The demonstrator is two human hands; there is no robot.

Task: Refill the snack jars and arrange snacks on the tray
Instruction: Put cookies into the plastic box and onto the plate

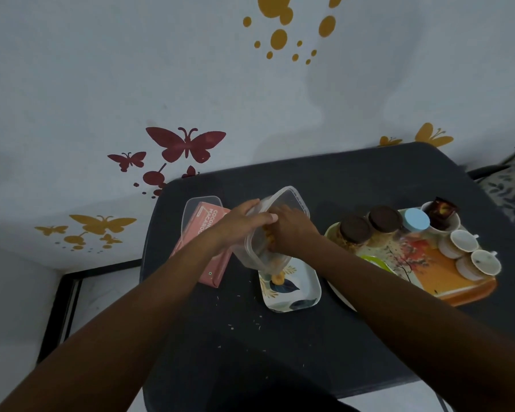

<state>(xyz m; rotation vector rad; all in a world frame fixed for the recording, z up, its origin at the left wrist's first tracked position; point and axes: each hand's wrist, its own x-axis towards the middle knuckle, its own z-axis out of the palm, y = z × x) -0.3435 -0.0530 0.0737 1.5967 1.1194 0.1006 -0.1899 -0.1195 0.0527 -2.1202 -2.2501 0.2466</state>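
Both forearms reached in from the bottom edge and met over the middle of the dark worktop. At their meeting point a clear plastic container was held tilted, its mouth turned toward the right and its lower end hanging over a small rectangular leaf-patterned tray. The left hand had its grip wrapped round the container's near wall, thumb stretched across the rim. The right hand was pushed into the container's mouth; its fingers were hidden among the orange snacks inside, so whether that grip was clenched on anything could not be told. One round orange snack lay on the small tray just below the container. Left of the hands, a pink carton printed with coconut macaroon lettering lay flat, with the container's clear lid resting over its far end. To the right sat a large orange floral serving tray carrying two brown-lidded jars, a blue-lidded jar, a white bowl holding a dark wrapped item, and two white cups on their sides. Crumbs dotted the worktop nearer the camera. Behind stood a pale wall with butterfly decals.
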